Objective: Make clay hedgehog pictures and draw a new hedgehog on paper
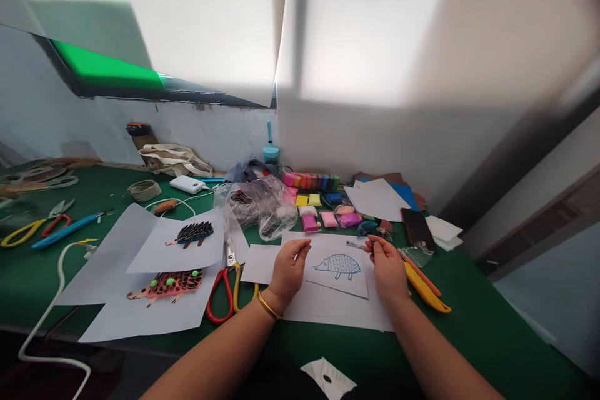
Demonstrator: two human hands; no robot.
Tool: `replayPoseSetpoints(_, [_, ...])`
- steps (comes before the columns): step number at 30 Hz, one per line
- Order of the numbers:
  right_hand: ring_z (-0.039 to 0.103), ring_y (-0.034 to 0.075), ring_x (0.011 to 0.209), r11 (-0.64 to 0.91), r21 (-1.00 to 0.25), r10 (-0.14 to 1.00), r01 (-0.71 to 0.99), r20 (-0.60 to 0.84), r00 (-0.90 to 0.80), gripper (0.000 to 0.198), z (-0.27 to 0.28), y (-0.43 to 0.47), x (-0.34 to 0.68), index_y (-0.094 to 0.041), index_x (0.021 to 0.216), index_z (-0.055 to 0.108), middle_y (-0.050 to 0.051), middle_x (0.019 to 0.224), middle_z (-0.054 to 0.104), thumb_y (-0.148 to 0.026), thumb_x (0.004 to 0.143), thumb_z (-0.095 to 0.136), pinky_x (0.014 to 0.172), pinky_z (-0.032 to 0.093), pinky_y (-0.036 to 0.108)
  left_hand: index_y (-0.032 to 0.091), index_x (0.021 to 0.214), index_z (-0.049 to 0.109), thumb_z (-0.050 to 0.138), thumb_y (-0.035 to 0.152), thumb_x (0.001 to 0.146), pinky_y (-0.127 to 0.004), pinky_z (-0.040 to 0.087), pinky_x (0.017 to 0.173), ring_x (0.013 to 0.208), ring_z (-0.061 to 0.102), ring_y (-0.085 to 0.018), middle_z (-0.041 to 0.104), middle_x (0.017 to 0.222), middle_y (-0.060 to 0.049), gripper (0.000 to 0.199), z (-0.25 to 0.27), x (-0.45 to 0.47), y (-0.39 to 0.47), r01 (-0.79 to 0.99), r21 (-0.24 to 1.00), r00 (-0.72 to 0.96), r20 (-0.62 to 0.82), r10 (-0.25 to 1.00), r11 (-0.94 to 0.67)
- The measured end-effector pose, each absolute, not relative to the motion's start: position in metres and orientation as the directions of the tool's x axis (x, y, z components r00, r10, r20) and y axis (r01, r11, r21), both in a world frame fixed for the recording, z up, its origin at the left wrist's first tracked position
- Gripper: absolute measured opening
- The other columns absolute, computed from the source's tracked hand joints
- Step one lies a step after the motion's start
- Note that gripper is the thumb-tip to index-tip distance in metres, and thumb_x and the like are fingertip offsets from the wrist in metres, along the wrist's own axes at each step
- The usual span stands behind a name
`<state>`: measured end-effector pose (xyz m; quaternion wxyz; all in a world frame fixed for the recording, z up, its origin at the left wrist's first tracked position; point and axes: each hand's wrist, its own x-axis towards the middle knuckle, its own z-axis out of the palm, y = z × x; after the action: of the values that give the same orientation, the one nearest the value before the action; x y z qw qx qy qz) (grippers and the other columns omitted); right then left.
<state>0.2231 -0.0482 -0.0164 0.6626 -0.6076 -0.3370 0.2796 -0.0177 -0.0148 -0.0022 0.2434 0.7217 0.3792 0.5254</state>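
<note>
A small white card with a blue hedgehog drawing (338,267) lies on larger white paper (328,306) on the green table (469,325). My left hand (288,272) rests at the card's left edge, its fingers curled; whether it pinches anything is unclear. My right hand (387,265) sits at the card's right edge, fingers bent, thumb and fingertips close together near a small pen-like thing (355,244). A gold bangle (269,306) is on my left wrist.
Red-and-yellow scissors (227,290) lie left of my hand. Two clay hedgehogs (171,283) (193,232) sit on white sheets. Coloured clay blocks (312,181), a plastic bag (257,203), a black phone (416,228), an orange cutter (424,287), pliers (65,229) and a white cable (51,300) lie around.
</note>
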Motion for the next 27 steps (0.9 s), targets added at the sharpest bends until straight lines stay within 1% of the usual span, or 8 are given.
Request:
replayPoseSetpoints(4, [0.064, 0.019, 0.079, 0.113, -0.992, 0.777, 0.051, 0.120, 0.618, 0.036, -0.019, -0.046, 0.224, -0.022, 0.101, 0.067, 0.004, 0.088, 0.070, -0.050, 0.081, 0.056, 0.067, 0.050, 0.030, 0.021, 0.104, 0.067, 0.053, 0.027, 0.093, -0.034, 0.051, 0.085, 0.093, 0.063, -0.018, 0.069, 0.099, -0.005, 0.019, -0.001, -0.018, -0.016, 0.296, 0.768, 0.172, 0.541, 0.823, -0.567])
replayPoseSetpoints(9, [0.062, 0.019, 0.078, 0.100, -0.990, 0.773, 0.096, 0.138, 0.619, 0.037, -0.021, -0.046, 0.227, -0.022, 0.099, 0.065, 0.003, 0.085, 0.067, -0.053, 0.082, 0.057, 0.070, 0.049, 0.031, 0.020, 0.091, 0.065, 0.058, 0.030, 0.090, -0.031, 0.050, 0.078, 0.084, 0.062, -0.017, 0.067, 0.089, -0.004, 0.012, 0.002, -0.019, -0.018, 0.302, 0.778, 0.183, 0.520, 0.834, -0.551])
replayPoseSetpoints(13, [0.056, 0.017, 0.069, 0.101, -0.981, 0.782, 0.168, 0.183, 0.596, 0.038, -0.019, -0.049, 0.226, -0.021, 0.089, 0.063, 0.000, 0.071, 0.059, -0.057, 0.081, 0.059, 0.065, 0.046, 0.029, 0.019, 0.081, 0.063, 0.062, 0.034, 0.088, -0.029, 0.048, 0.070, 0.076, 0.059, -0.016, 0.063, 0.080, -0.002, 0.017, 0.004, -0.020, -0.020, 0.316, 0.784, 0.205, 0.494, 0.845, -0.535])
replayPoseSetpoints(16, [0.052, 0.015, 0.063, 0.117, -0.966, 0.792, 0.232, 0.231, 0.565, 0.038, -0.017, -0.052, 0.225, -0.020, 0.083, 0.061, -0.002, 0.064, 0.054, -0.058, 0.081, 0.059, 0.061, 0.043, 0.028, 0.020, 0.083, 0.064, 0.058, 0.033, 0.091, -0.029, 0.048, 0.073, 0.078, 0.059, -0.016, 0.064, 0.082, -0.002, 0.017, 0.005, -0.020, -0.021, 0.302, 0.775, 0.218, 0.511, 0.832, -0.555])
replayPoseSetpoints(18, [0.053, 0.016, 0.065, 0.134, -0.959, 0.804, 0.249, 0.252, 0.538, 0.037, -0.015, -0.053, 0.224, -0.020, 0.085, 0.063, -0.001, 0.067, 0.056, -0.057, 0.082, 0.059, 0.063, 0.044, 0.029, 0.021, 0.088, 0.066, 0.056, 0.031, 0.092, -0.030, 0.049, 0.077, 0.083, 0.061, -0.017, 0.066, 0.086, -0.003, 0.015, 0.004, -0.020, -0.020, 0.280, 0.769, 0.222, 0.530, 0.818, -0.574])
replayPoseSetpoints(22, [0.061, 0.020, 0.080, 0.119, -0.965, 0.852, 0.234, 0.221, 0.475, 0.037, -0.015, -0.053, 0.217, -0.021, 0.099, 0.066, 0.004, 0.088, 0.066, -0.053, 0.080, 0.063, 0.076, 0.050, 0.036, 0.023, 0.100, 0.067, 0.055, 0.027, 0.092, -0.032, 0.050, 0.085, 0.093, 0.062, -0.018, 0.068, 0.097, -0.004, 0.016, 0.002, -0.018, -0.019, 0.253, 0.762, 0.221, 0.554, 0.803, -0.596])
replayPoseSetpoints(24, [0.064, 0.022, 0.086, 0.143, -0.973, 0.872, 0.182, 0.211, 0.441, 0.037, -0.015, -0.053, 0.213, -0.022, 0.102, 0.065, 0.006, 0.094, 0.067, -0.051, 0.078, 0.066, 0.081, 0.051, 0.040, 0.022, 0.103, 0.067, 0.055, 0.026, 0.092, -0.033, 0.051, 0.086, 0.093, 0.063, -0.017, 0.068, 0.099, -0.005, 0.017, 0.000, -0.017, -0.018, 0.248, 0.769, 0.214, 0.550, 0.808, -0.589])
replayPoseSetpoints(27, [0.066, 0.022, 0.089, 0.212, -0.974, 0.891, 0.078, 0.226, 0.393, 0.037, -0.015, -0.054, 0.206, -0.022, 0.102, 0.061, 0.006, 0.097, 0.067, -0.048, 0.076, 0.069, 0.085, 0.053, 0.043, 0.022, 0.111, 0.063, 0.056, 0.023, 0.090, -0.033, 0.052, 0.083, 0.090, 0.064, -0.017, 0.068, 0.099, -0.005, 0.023, -0.003, -0.016, -0.017, 0.244, 0.797, 0.196, 0.518, 0.833, -0.553])
